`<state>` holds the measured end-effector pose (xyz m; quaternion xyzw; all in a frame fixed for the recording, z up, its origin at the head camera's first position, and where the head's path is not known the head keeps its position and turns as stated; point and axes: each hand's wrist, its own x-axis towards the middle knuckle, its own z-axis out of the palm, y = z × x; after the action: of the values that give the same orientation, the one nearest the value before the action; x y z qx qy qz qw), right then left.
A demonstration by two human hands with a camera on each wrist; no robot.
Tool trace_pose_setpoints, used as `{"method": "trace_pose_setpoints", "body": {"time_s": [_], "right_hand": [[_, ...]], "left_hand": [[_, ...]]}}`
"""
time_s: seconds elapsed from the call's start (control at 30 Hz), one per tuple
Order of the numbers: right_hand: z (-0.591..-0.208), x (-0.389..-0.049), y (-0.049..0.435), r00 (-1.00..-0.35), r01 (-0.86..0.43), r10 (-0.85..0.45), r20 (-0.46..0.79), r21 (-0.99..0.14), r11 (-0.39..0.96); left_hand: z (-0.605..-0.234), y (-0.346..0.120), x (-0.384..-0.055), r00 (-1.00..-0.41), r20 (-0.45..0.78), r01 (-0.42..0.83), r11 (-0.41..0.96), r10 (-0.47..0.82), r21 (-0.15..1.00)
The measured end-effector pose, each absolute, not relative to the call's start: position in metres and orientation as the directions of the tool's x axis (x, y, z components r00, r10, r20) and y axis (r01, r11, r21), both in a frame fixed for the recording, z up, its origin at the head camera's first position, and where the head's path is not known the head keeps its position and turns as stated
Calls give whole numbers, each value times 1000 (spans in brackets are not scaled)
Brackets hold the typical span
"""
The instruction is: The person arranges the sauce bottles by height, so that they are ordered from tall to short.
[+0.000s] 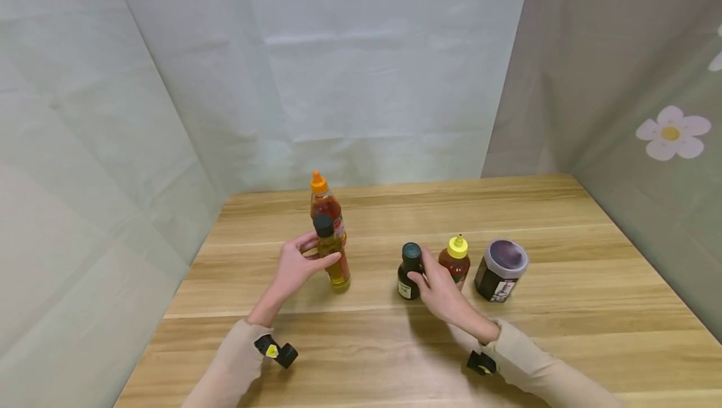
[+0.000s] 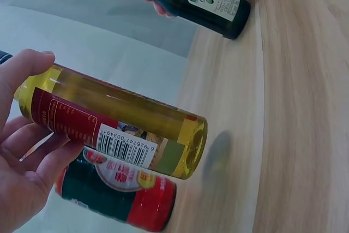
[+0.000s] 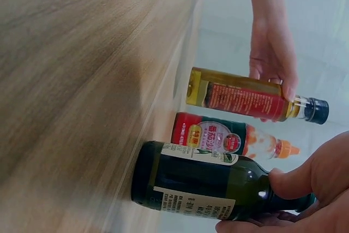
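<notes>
My left hand (image 1: 294,268) grips a clear glass bottle of yellow oil (image 2: 131,124) with a black cap and red label. The bottle is upright, and its base shows apart from the wood in the left wrist view, with a shadow beside it. Right behind it stands a red sauce squeeze bottle (image 1: 326,206) with an orange tip. My right hand (image 1: 444,293) holds a dark green olive oil bottle (image 3: 196,178) round its neck, thumb on the near side. That bottle is upright, its base close to the table.
Right of my right hand stands a red squeeze bottle (image 1: 455,262) with a yellow cap, partly hidden by the hand. Beside it is a dark, wide jar (image 1: 489,279) with a pale purple lid. Cloth sheets (image 1: 383,82) hang around the wooden table (image 1: 564,308).
</notes>
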<state>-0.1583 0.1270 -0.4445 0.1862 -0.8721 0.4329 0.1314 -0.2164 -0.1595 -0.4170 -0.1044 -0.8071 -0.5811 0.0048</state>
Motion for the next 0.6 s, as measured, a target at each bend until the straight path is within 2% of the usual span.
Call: {"method": "trace_pose_setpoints", "body": {"time_s": [0.6], "right_hand": [[-444,-157,125,-902,-427,-202,382,-715,554]], "left_hand": [[-411,-140,-223,-964,172,234,337,203,912]]}}
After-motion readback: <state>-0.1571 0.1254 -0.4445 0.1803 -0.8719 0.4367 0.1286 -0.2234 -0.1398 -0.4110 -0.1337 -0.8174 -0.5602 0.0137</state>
